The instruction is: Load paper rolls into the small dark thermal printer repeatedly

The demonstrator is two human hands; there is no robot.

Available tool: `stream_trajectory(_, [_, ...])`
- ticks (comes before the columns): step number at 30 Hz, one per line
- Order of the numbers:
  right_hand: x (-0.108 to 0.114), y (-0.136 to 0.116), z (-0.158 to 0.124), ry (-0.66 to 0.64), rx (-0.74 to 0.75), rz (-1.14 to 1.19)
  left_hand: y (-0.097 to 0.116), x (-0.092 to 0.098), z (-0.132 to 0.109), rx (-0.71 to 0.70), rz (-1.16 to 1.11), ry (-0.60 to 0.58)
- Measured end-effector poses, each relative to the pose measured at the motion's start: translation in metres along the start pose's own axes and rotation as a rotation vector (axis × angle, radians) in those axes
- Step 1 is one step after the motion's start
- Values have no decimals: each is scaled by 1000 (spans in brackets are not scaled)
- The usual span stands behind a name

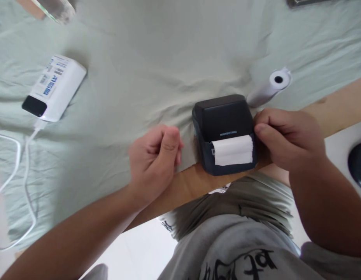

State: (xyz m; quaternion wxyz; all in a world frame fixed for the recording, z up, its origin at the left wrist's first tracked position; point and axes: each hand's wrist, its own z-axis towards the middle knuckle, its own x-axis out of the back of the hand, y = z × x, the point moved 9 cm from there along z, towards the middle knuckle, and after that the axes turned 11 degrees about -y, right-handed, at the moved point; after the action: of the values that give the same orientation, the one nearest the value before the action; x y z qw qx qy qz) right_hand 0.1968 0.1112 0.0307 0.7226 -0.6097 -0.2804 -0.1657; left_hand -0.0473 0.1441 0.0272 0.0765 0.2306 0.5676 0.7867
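A dark thermal label printer [224, 116] sits at the table's front edge, with a strip of white paper [233, 151] lying over its front. My right hand [288, 136] is closed beside the printer's right side; its thumb and bent forefinger come up against or very near the casing, and I see nothing in it. To the printer's left, my left hand [155, 157] rests as a loose fist at the table edge, thumb on top, a small gap from the printer. No object shows in that fist. Behind my right hand lies a white paper roll [268, 90] with a dark hollow core.
A pale green cloth [125, 70] with wrinkles covers the table, whose wooden edge [169, 190] shows in front. At left lies a white power bank [56, 87] with a white cable [27, 175] plugged in. A clear plastic item [58, 9] is at the top left.
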Motion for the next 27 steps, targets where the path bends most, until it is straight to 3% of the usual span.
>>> stream_trajectory(4, [1, -2, 2, 33, 7, -38, 16, -4, -15, -37, 278, -62])
stream_trajectory(9, [1, -4, 3, 31, 21, -50, 14, -45, -33, -95, 608, -275])
stream_trajectory(11, [0, -4, 4, 27, 16, -53, 12, -51, -36, -111, 692, -293])
stream_trajectory(17, [-5, -2, 5, -15, -19, -38, 13, -44, -31, -130, 734, -304])
stream_trajectory(21, [-8, 2, 5, -72, -65, -7, 19, -38, -23, -90, 765, -231])
stream_trajectory(25, [-8, 3, 10, -113, -71, 24, 23, -44, -18, -119, 759, -261])
stream_trajectory(27, [-7, 1, 12, -109, -64, 33, 26, -43, -17, -150, 752, -216])
